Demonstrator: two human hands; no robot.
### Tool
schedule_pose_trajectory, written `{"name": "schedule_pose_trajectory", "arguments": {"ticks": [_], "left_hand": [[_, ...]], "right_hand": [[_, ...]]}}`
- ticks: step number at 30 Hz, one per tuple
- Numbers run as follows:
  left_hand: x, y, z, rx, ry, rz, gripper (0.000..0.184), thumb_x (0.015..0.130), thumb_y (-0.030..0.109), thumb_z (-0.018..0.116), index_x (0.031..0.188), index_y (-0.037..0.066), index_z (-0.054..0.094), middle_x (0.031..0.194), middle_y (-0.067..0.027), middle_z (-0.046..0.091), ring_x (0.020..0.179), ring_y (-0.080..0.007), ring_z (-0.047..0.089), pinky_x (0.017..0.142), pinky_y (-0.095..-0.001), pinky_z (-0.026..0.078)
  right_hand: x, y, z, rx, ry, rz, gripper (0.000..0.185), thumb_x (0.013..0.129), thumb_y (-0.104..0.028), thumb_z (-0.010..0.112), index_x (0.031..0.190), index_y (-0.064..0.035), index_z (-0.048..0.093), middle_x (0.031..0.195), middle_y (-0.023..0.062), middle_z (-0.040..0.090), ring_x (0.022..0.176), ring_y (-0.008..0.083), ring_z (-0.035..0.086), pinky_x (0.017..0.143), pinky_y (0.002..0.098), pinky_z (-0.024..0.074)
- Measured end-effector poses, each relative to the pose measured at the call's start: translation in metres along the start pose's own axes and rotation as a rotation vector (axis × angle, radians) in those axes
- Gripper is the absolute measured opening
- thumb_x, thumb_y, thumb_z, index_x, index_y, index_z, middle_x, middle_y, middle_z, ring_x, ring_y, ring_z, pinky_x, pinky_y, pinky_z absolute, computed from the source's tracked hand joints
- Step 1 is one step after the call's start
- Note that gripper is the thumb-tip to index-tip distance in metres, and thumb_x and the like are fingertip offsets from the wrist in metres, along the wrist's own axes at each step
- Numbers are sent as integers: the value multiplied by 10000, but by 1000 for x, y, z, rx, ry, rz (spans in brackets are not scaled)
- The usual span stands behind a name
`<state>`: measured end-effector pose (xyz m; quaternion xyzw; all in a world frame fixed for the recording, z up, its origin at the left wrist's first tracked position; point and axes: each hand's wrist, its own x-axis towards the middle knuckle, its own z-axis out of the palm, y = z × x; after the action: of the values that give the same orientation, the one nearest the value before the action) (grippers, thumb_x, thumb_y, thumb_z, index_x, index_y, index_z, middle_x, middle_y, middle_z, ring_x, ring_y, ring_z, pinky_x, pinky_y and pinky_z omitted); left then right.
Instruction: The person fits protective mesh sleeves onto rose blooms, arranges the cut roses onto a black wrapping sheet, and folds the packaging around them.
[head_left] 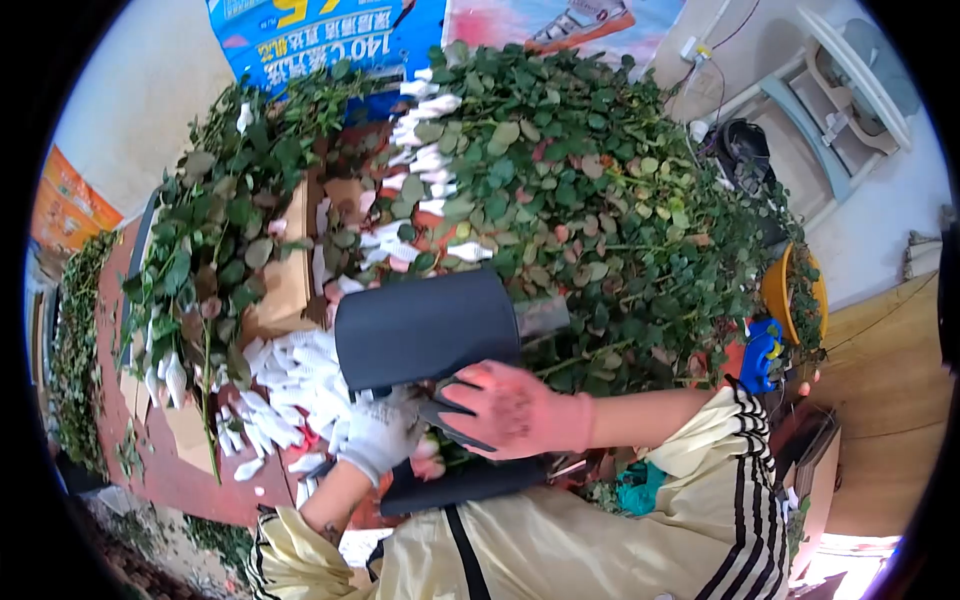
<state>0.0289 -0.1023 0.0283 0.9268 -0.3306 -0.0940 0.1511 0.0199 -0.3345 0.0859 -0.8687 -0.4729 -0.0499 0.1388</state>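
Note:
My left hand (pixel 385 432), in a whitish glove, is just below a dark rounded panel (pixel 430 325), its curled fingers partly hidden. My right hand (pixel 515 410), in a pink glove with a dark palm side, meets it from the right with fingers bent. What lies between the two hands is hidden. Right under them shows a pink rose bloom (pixel 428 462), above a dark flat pad (pixel 465 488) near my body. Left of my left hand lies a heap of white foam net sleeves (pixel 300 375), with red-handled scissors (pixel 306 440) at its lower edge.
Leafy rose stems (pixel 600 200) are piled high behind and to the right, several blooms in white sleeves (pixel 430 160). More stems (pixel 235 210) lie left by a cardboard box (pixel 290 260). A yellow bucket (pixel 808 295) and a blue tool (pixel 762 355) are at right.

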Motion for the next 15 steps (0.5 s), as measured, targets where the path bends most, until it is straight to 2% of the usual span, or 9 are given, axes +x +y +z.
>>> {"name": "schedule_pose_trajectory", "arguments": {"ticks": [1,2,4,5,6,8,10,12,15], "left_hand": [[1,0,-2,-27,-60,7,274,824,259,561,1048,122,642,1121,-109,611,980,-270,610,800,-400,483],[2,-2,0,-68,31,49,285,829,266,560,1059,112,631,1117,-108,600,952,-274,613,777,-411,487],[3,2,-8,-73,-58,8,306,837,277,555,1083,108,621,1122,-103,587,910,-280,615,771,-407,489],[2,1,-4,5,-90,2,328,844,307,547,1100,116,620,1144,-91,580,925,-263,604,792,-404,479],[0,0,2,21,-79,-3,352,846,333,539,1117,122,617,1150,-81,580,970,-243,588,803,-402,468],[-2,-2,6,58,-49,4,357,846,351,537,1123,141,618,1142,-59,580,991,-223,575,800,-402,461],[-6,-7,17,35,-72,-23,351,839,354,551,1128,170,624,1096,-45,585,965,-228,577,772,-403,466],[-1,1,-1,24,-24,-40,312,807,354,591,1074,208,662,1004,-48,591,921,-242,587,731,-409,475],[-3,0,0,75,-30,-70,299,808,352,595,1041,181,668,967,-51,619,868,-236,603,748,-424,476]], "right_hand": [[7,16,-29,-17,136,-2,353,790,-316,528,1061,-100,597,1131,117,564,1015,323,538,894,444,437],[19,41,-52,-29,272,-7,321,791,-251,536,1073,-112,604,1100,107,584,1010,306,554,865,448,456],[52,107,-70,-43,505,152,297,775,-180,573,1061,-108,615,1031,108,619,957,285,596,840,409,490],[69,144,-81,159,390,444,309,736,-67,587,1042,-30,601,959,150,615,913,306,603,836,404,482],[84,178,-80,165,494,569,283,773,-116,577,1046,-45,602,989,153,617,948,315,601,829,400,480],[111,283,-60,-85,431,560,283,805,-140,547,1074,-63,594,1037,149,621,980,314,595,846,407,475],[139,343,-48,-249,296,684,297,813,-132,516,1094,-67,585,1086,145,617,1011,308,590,876,391,470],[160,382,-36,-317,248,714,310,824,-116,473,1110,-69,582,1135,144,606,1047,300,585,896,383,466],[177,414,-15,-402,0,819,324,875,-124,394,1136,-72,579,1182,151,594,1082,270,591,909,365,463]]}}
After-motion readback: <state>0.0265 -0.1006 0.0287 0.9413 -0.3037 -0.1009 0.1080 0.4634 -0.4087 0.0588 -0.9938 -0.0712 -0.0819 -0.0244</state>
